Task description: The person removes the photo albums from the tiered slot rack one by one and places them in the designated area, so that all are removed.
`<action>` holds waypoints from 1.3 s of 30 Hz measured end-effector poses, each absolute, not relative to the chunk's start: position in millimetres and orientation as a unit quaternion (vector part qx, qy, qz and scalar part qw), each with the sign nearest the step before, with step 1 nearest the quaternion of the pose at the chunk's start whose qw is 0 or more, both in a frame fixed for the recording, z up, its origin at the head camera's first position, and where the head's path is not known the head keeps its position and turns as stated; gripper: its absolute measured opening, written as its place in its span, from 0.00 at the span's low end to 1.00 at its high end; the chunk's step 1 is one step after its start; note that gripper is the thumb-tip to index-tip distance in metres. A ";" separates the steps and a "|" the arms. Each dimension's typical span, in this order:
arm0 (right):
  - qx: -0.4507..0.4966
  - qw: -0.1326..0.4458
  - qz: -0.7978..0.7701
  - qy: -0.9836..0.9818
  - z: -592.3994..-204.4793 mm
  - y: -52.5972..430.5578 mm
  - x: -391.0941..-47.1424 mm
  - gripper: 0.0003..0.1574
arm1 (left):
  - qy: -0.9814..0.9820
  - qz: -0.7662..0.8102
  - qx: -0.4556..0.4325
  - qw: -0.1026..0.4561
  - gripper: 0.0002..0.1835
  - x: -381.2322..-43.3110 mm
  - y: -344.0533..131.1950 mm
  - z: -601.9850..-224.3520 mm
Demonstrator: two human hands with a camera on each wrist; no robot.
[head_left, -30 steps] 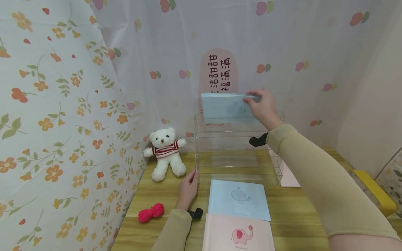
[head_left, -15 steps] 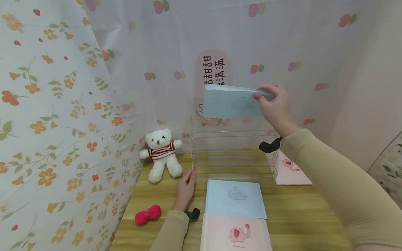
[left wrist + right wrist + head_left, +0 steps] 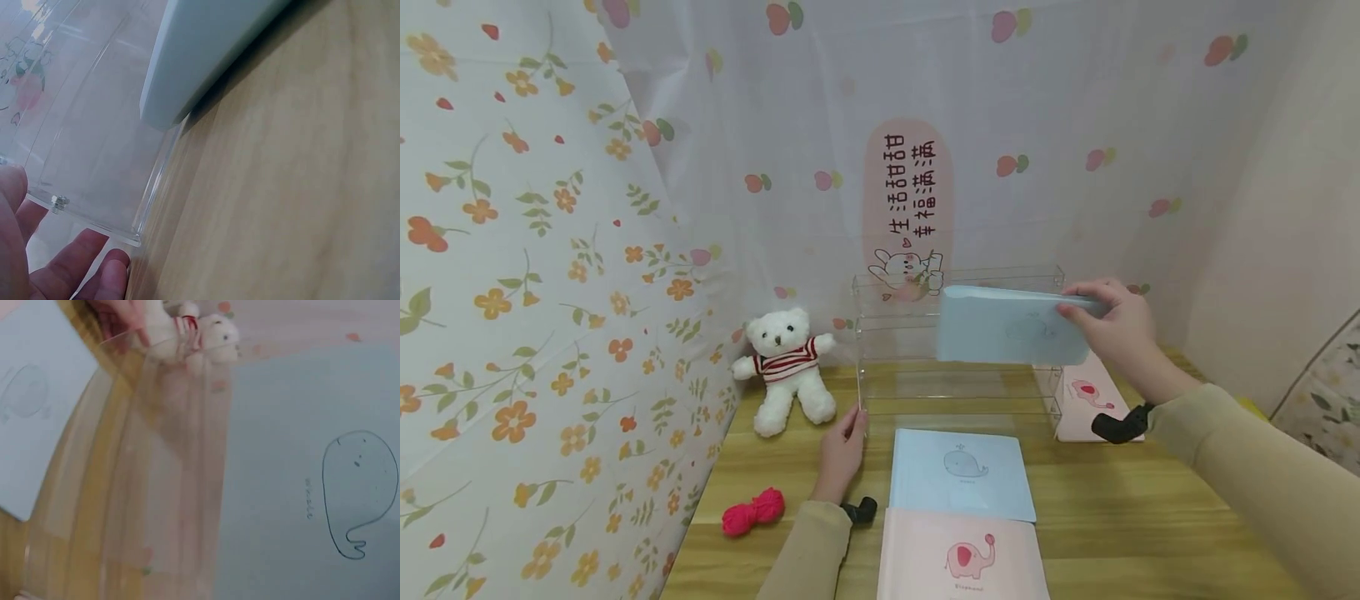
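Observation:
A light blue book with a whale drawing (image 3: pixel 977 325) is in the air in the head view, overlapping the right half of a clear acrylic rack (image 3: pixel 955 398). My right hand (image 3: pixel 1120 329) pinches the book's right end, thumb in front. The right wrist view shows its whale cover (image 3: pixel 300 406) large, beside the clear rack (image 3: pixel 150 487); the hand is unseen there. My left hand (image 3: pixel 842 454) grips the rack's lower left side edge. In the left wrist view, thumb and fingers (image 3: pixel 69 262) lie either side of the clear panel.
Before the rack lie a blue whale book (image 3: pixel 925 475) and a pink elephant book (image 3: pixel 917 554). Another pink elephant book (image 3: pixel 1093 417) lies at the rack's right. A white teddy bear (image 3: pixel 790 362) sits left, with pink yarn (image 3: pixel 752 512) nearer on the wooden table (image 3: pixel 1120 508).
The right hand has raised the blue book off the rack's top, moved it right and then lowered it. The left hand stays at the rack's side. The head view has shifted slightly.

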State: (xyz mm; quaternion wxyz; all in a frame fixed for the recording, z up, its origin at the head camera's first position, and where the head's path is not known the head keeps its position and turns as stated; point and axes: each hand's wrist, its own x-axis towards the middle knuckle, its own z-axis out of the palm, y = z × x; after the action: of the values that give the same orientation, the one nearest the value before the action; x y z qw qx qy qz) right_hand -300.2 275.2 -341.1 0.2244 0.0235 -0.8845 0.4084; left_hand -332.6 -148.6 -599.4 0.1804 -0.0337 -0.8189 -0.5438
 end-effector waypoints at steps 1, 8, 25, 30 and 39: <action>0.025 0.217 0.401 -0.890 -346.6 279.8 -298.1 0.22 | -0.822 -0.540 -0.030 0.180 0.27 -332.5 -148.7 -598.9; 0.050 0.174 0.366 -0.913 -381.4 318.0 -285.0 0.18 | -0.835 -0.534 0.014 0.129 0.26 -326.7 -144.3 -585.8; 0.077 0.071 0.375 -0.921 -448.1 399.9 -245.4 0.10 | -0.836 -0.535 0.011 0.125 0.25 -328.0 -143.7 -588.5; 0.063 0.047 0.365 -0.928 -458.1 420.8 -237.2 0.11 | -0.840 -0.526 0.006 0.130 0.27 -330.9 -143.2 -592.5; 0.021 -0.017 0.303 -0.952 -460.0 438.1 -234.3 0.24 | -0.831 -0.540 0.002 0.132 0.26 -329.4 -144.7 -591.4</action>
State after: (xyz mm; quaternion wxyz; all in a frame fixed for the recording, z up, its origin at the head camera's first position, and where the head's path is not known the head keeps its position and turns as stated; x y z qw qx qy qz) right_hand -234.3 438.1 -460.0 -0.0170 0.0213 -0.9525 0.3035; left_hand -329.4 -144.7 -591.4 0.1325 0.0023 -0.8311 -0.5402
